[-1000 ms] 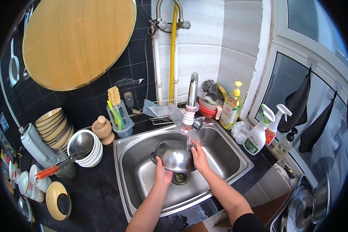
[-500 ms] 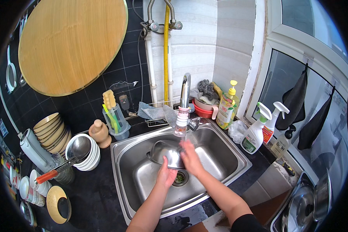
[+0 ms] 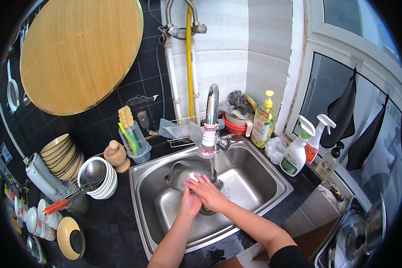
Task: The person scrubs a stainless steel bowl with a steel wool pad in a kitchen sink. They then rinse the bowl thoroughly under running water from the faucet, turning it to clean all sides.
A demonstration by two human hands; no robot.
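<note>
From the head view, I see a steel sink (image 3: 250,181) set into a dark counter (image 3: 109,223), with black tiles on one wall, pale tiles on the next and a window frame off to the right. A curved tap (image 3: 213,102) stands over the basin, its pink-and-white nozzle (image 3: 208,140) running water. The steel pot (image 3: 182,171) is tilted in the left half of the sink, under and beside that stream. The left hand (image 3: 190,204) holds its near side, thumb up against the wall, the other fingers mostly hidden. The right hand (image 3: 206,193) lies across it with fingers stretched and a little apart, on or just over the pot; I can't tell whether anything sits under that palm. A dark, tangled scrubber (image 3: 219,184) shows just beyond the right hand. The hands block most of the drain (image 3: 207,211). Stacked white bowls (image 3: 103,183) and a wooden mortar (image 3: 116,155) stand left of the sink; a pump bottle (image 3: 262,125) and two spray bottles (image 3: 295,154) stand beyond its right side.
</note>
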